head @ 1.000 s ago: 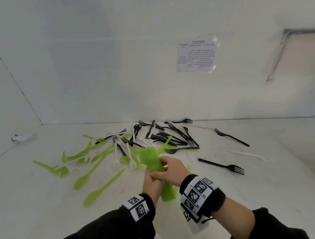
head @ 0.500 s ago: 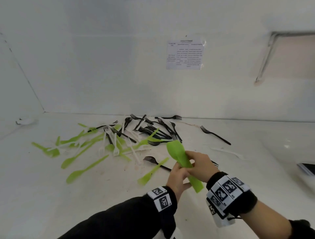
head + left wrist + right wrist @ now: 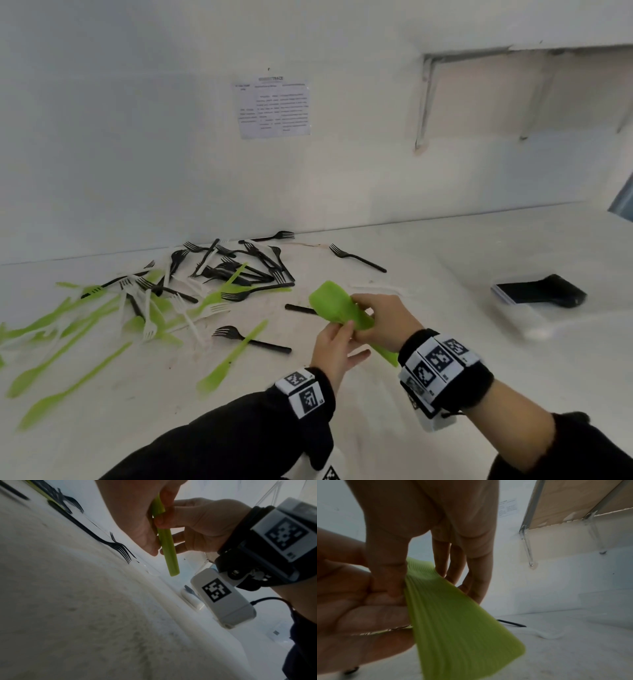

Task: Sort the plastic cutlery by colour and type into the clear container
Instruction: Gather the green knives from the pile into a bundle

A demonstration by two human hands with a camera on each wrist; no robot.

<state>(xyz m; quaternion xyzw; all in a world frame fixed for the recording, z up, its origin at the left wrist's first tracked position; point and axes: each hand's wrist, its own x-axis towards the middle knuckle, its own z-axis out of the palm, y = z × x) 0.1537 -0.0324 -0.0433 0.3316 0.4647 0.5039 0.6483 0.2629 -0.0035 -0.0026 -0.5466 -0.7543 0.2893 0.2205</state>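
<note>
A stack of green plastic cutlery (image 3: 337, 306) hangs above the table at centre. My right hand (image 3: 383, 318) grips it from above, thumb and fingers pinching the stack (image 3: 453, 615). My left hand (image 3: 334, 349) lies under it, straight fingers against its side, thumb touching it. The green handle ends (image 3: 167, 547) stick out below between both hands. The clear container (image 3: 524, 318) stands at the right with dark items (image 3: 537, 291) inside. Loose black forks (image 3: 239, 263), white forks (image 3: 147, 315) and green pieces (image 3: 85, 318) lie heaped at the left.
A single black fork (image 3: 356, 257) lies near the back wall, another black fork (image 3: 250, 339) crosses a green piece (image 3: 233, 356) in front of the pile. A printed sheet (image 3: 274, 106) is taped to the wall. A shelf bracket (image 3: 424, 102) hangs at upper right.
Both hands have carried the green stack rightward, away from the pile. The left hand's fingers have loosened to lie straight. The clear container has come into view at the right.
</note>
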